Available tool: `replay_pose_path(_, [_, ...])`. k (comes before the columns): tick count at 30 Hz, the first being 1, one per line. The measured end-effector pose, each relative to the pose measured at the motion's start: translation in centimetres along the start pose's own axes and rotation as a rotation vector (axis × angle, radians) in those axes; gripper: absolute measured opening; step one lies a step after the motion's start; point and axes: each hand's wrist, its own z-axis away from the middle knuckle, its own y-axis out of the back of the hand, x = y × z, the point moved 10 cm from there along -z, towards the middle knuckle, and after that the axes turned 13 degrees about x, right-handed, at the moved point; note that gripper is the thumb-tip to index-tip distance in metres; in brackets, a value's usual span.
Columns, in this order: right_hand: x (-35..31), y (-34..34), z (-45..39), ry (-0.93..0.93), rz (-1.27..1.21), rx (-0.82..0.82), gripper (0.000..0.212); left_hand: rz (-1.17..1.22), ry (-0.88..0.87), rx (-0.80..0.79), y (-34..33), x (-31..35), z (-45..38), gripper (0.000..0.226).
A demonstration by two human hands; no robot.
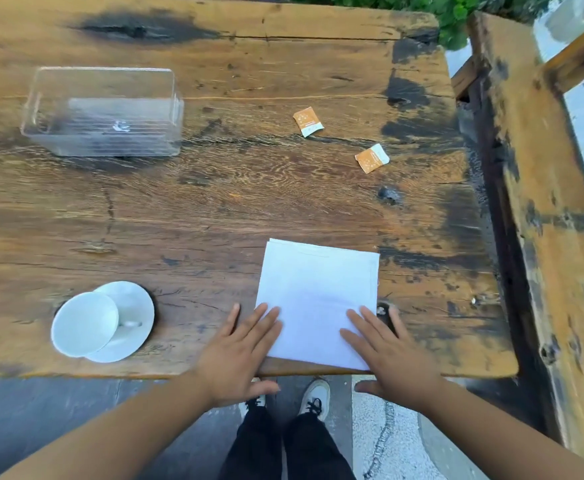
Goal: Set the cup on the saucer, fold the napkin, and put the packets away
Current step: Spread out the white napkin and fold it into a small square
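Head view, left to right. A clear plastic container point(103, 110) stands empty on the far left of the wooden table point(214, 209), well apart from both hands. Nearer the front edge, left of the left hand, a white cup point(84, 323) sits on a white saucer point(134, 317), its mouth tipped toward the camera and overhanging the saucer's left rim. The left hand point(238, 355) lies flat, fingers spread and closed on nothing, with fingertips resting on the near-left corner of the white napkin point(318, 299) and thumb hanging past the table edge. The napkin lies folded as a rectangle between the two hands, its near edge just at the table edge. The right hand point(391, 355) mirrors the left: flat, fingers apart, gripping nothing, pressing the napkin's near-right corner. Two orange-and-white packets lie beyond the napkin, well apart from the hands: one packet point(308, 121) farther off, the second packet point(372, 158) nearer and to its right. A wooden bench point(553, 209) runs along the table's right side.
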Motion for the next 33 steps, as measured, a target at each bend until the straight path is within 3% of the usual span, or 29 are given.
replay_pose_path(2, [-0.6,0.2,1.1,0.001,-0.023,0.076,0.078,-0.018,-0.044,0.012,-0.1,0.9,1.3,0.084])
replay_pose_path(7, [-0.2,2.9,2.3,-0.027,-0.308,0.300,0.040,0.081,-0.048,0.239,3.3,1.7,2.2,0.035])
replay_pose_path(9, [2.1,4.0,1.9,-0.208,-0.531,0.361,0.022,0.278,0.095,0.301,5.1,0.0,1.3,0.025])
replay_pose_path(12, [6.4,3.6,1.3,-0.620,-0.809,0.353,0.003,0.503,0.420,0.379,7.1,-4.0,-0.5,0.023])
replay_pose_path(15, [8.8,2.7,0.1,-0.813,-0.958,0.340,0.004,0.590,0.587,0.452,8.1,-6.5,-2.9,0.017])
replay_pose_path(19, [10.8,2.3,-1.0,-0.929,-0.772,0.357,0.022,0.596,0.674,0.441,7.5,-8.2,-6.5,0.032])
replay_pose_path(24, [11.5,1.7,-2.0,-0.987,-0.580,0.330,0.041,0.497,0.739,0.364,5.2,-9.4,-8.9,0.038])
replay_pose_path(33, [12.2,1.6,-3.1,-0.998,-0.329,0.316,0.050,0.381,0.800,0.347,4.6,-10.3,-9.1,0.041])
